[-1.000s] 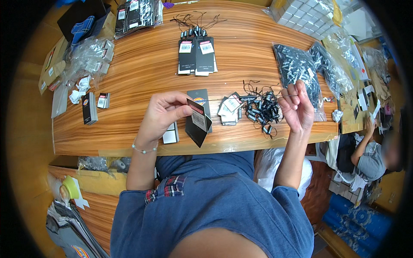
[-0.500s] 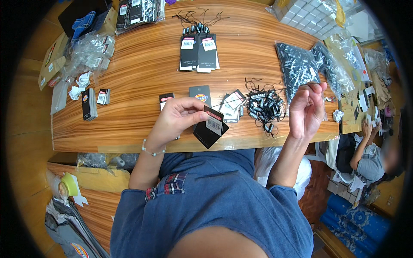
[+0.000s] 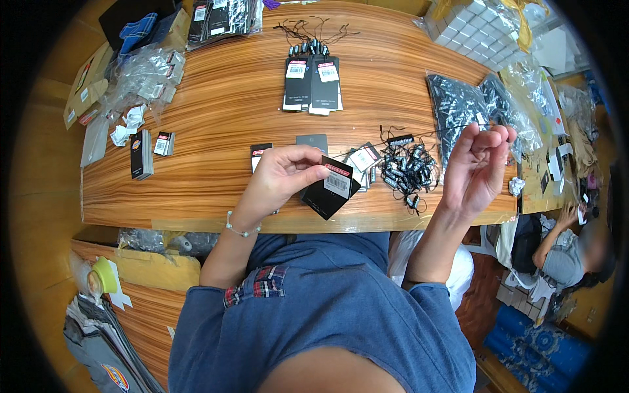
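Between thumb and fingers, my left hand (image 3: 283,175) pinches black hang tags (image 3: 325,200) with a white barcode sticker, held above the table's front edge. To the right, my raised right hand (image 3: 478,167) has its thumb and fingertips closed on a thin black string (image 3: 483,124). The string runs taut leftward toward the tags; its attachment there is too fine to make out. Below the string lies a tangled heap of black string fasteners (image 3: 409,170). More tags (image 3: 364,157) lie just behind my left hand, partly hidden by it.
Strung tags (image 3: 311,82) lie in a bunch farther back. Small tag stacks (image 3: 141,156) sit at left, near clear plastic bags (image 3: 147,78). A bag of fasteners (image 3: 455,105) lies at right. White boxes (image 3: 468,29) stand at the back right; another person (image 3: 570,249) sits beyond.
My right hand has moved a little rightward with the string. The tags in my left hand have tilted slightly. The whole view has shifted a little.
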Available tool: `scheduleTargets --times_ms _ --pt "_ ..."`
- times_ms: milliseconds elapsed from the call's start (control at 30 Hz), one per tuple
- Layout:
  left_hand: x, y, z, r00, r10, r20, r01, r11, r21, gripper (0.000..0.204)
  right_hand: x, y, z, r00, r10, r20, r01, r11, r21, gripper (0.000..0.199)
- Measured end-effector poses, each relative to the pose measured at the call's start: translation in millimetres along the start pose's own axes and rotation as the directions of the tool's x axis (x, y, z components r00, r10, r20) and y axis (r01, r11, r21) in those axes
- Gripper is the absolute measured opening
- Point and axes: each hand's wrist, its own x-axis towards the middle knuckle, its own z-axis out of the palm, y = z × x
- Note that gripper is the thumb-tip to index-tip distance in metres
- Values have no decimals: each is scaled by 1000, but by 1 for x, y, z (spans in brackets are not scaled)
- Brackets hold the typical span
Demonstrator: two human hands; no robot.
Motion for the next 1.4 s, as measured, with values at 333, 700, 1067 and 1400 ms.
scheduleTargets --times_ms 333,700,1067,1400 --pt "7 12 5 923 308 -229 -269 945 189 12 8 11 31 974 60 219 59 866 -497 14" --pt "13 24 26 875 412 -255 -308 879 364 18 -26 53 49 991 109 -81 -127 538 -833 29" --pt "18 22 32 850 455 -264 -349 864 363 17 -23 75 44 998 66 21 1 291 -957 9" --pt "15 26 36 874 437 -214 -341 864 372 15 -22 77 44 996 59 61 48 205 -978 10"
